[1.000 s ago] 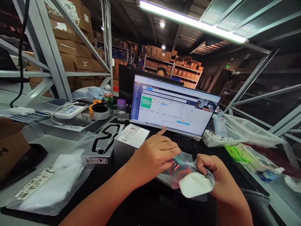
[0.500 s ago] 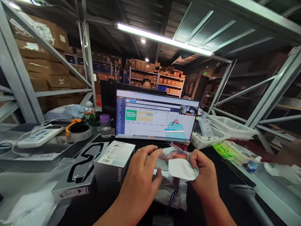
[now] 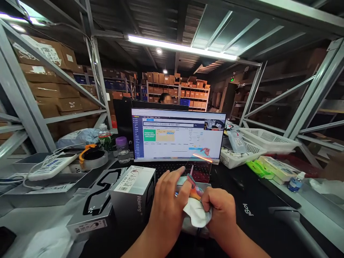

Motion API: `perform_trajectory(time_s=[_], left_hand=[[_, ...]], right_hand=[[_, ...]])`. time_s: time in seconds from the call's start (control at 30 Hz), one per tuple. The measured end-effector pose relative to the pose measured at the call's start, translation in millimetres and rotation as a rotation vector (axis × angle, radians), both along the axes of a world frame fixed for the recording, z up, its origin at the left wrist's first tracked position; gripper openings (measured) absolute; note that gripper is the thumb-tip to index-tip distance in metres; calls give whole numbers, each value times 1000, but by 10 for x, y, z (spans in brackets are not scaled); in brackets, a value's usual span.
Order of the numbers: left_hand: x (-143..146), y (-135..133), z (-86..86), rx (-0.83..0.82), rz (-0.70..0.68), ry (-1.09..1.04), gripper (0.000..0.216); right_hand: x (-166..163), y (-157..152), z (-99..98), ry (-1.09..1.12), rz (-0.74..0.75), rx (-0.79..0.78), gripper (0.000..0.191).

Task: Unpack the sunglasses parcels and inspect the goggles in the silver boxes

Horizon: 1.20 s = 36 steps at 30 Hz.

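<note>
My left hand [image 3: 168, 206] is closed around a shiny lens-like piece [image 3: 196, 194] with blue and orange reflections; its full shape is hidden by the fingers. My right hand [image 3: 221, 208] pinches a crumpled white cloth [image 3: 197, 215] against the near side of that piece. Both hands meet in front of the monitor [image 3: 174, 136], over the dark desk mat. A pale item lies beneath the cloth, mostly covered. Left of my left hand stands a dark box [image 3: 133, 204] with a white printed top, beside a grey box [image 3: 92, 200] bearing a black glasses-frame outline.
White perforated baskets [image 3: 242, 156] with packets stand right of the monitor. Nearer are a small blue spray bottle [image 3: 295, 182] and a grey handheld scanner [image 3: 292, 224]. At left are a tape roll [image 3: 94, 157], a purple-capped bottle [image 3: 123, 149] and a power strip [image 3: 52, 166].
My left hand has gone from fingers apart to curled around the shiny piece. My right hand has moved left and slightly down with the cloth, which is now more bunched.
</note>
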State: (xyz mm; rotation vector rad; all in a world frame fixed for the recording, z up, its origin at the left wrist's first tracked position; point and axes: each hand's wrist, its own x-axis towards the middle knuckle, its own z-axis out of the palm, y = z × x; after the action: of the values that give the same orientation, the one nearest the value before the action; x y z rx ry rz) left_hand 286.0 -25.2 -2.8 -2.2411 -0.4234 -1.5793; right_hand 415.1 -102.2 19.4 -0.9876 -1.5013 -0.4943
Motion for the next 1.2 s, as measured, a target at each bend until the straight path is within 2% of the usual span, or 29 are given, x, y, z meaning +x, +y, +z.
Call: perform_trajectory(time_s=[0.17,0.3,0.4,0.47,0.57,0.67,0.73,0.77,0.8,0.9,0.97,1.03,1.1,1.17,1.2], left_hand=[[-67,80,29,-82,-149,81,25],[-128,148,107,-47,-219,211,39],[-150,194,140,-31,-273,278,51],[-173,207,141,-89,-292,305,55],[-217,217,127,-203,-336,364,60],[-228,243,104,-331,-401,461,65],[-206,266,87,-442,-440,502,69],[-191,275,80,-491,-464,500,70],[-176,279,76,-534,-491,489,71],[-144,261,82,-611,-574,416,64],[-132,227,95,-668,-601,326,56],[-115,197,99,-768,-627,193,47],[-82,191,82,-913,-668,46,47],[-34,218,47,-1059,-690,-91,57],[-7,242,28,-1121,-684,-156,62]], right_hand=[[78,-69,14,188,88,-67,24],[186,-79,8,547,208,-252,40],[268,-51,49,782,400,-424,53],[315,-27,86,923,538,-496,59],[377,16,124,1118,679,-523,64],[455,108,118,1226,745,-527,53],[550,216,96,1266,738,-538,50],[622,278,84,1274,697,-530,51],[717,336,74,1257,595,-506,53],[1149,422,59,1073,79,-406,49],[1523,352,51,952,-167,-409,44],[1873,194,39,860,-294,-514,42],[2086,9,35,759,-399,-671,40],[2061,-140,59,679,-475,-805,36],[1944,-190,80,627,-495,-834,32]])
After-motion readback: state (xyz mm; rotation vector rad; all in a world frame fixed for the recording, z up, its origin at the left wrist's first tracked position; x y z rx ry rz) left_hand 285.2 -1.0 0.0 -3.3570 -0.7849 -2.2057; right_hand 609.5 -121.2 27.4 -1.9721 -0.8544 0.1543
